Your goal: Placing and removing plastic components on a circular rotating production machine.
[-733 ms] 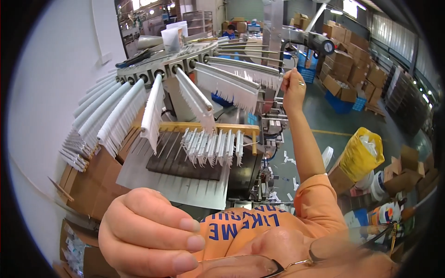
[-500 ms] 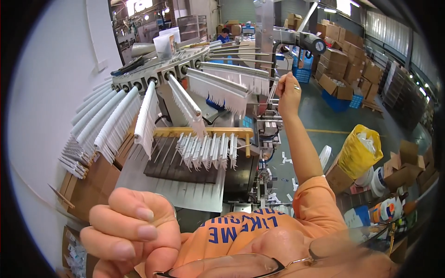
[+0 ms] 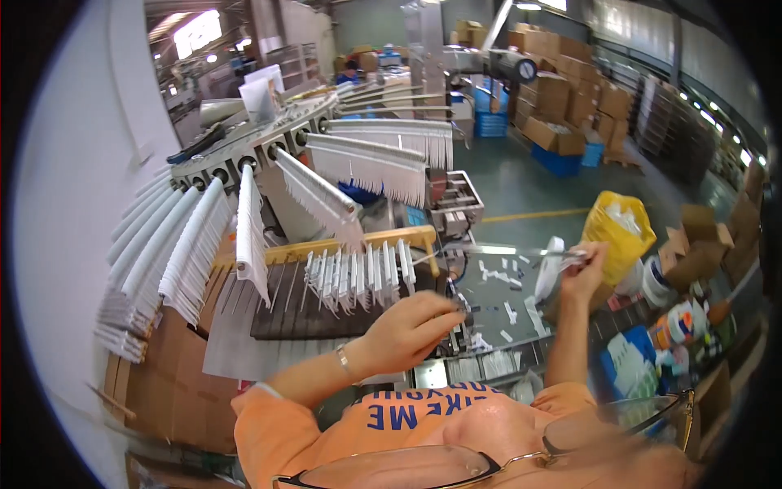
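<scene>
- Nearest the camera are the glasses and an orange shirt; both forearms rise from there.
- The left hand is in front of the chest, with its fingers drawn together in a pinch. I cannot tell whether anything is between them.
- The right hand is raised further out to the right and closed around one end of a thin rod.
- The rod lies almost level and runs left from that hand. Its free end is near the right end of the wooden bar, just above the left hand.
- Below the bar stands a rack of upright white strips, just beyond the left hand.
- My judgement is that the rod is being carried or lined up between the rack and the body, and that the left hand is coming to meet it.
- The next move likely calls for keeping the rod level, steadying its free end with the left hand, and keeping it clear of the strips.
- White scraps lie on the floor beyond the rod.
- A yellow bag stands behind the right hand.
- Further off, the machine's arms fan out, hung with white fringes.
- Cartons are stacked at the back.
</scene>
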Demonstrator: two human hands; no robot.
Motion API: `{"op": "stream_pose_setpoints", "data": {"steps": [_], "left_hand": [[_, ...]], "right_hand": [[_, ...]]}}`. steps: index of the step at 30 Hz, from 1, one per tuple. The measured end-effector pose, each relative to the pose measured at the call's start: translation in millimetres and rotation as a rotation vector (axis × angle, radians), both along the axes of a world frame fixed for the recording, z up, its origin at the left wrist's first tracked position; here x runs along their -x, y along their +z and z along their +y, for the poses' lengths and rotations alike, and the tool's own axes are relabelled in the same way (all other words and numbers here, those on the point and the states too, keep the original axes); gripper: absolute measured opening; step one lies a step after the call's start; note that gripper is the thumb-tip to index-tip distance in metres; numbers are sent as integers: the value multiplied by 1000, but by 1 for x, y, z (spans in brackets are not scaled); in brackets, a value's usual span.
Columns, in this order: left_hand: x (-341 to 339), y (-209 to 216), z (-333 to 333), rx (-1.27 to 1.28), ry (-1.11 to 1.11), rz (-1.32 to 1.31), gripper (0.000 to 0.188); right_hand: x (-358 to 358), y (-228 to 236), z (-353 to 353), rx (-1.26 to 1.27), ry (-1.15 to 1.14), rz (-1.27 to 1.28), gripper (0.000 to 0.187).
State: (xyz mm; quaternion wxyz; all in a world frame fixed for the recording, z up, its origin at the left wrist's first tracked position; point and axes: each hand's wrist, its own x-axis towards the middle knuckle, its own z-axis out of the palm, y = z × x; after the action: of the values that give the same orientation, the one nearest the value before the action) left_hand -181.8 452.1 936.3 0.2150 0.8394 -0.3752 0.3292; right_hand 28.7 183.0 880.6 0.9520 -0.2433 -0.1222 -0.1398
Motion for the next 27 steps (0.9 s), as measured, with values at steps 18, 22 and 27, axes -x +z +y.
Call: {"op": "stream_pose_setpoints", "data": {"steps": [18,22,27], "left_hand": [[35,-54,65,1063,-674,1560,60],[58,-50,86,1010,-723,1551,53],[94,-65,165,857,-388,1378,46]], "right_hand": [[329,-68,195,1420,-444,-365,37],[343,-55,212,1414,-763,-488,26],[382,-27,208,1357,-571,-420,22]]}}
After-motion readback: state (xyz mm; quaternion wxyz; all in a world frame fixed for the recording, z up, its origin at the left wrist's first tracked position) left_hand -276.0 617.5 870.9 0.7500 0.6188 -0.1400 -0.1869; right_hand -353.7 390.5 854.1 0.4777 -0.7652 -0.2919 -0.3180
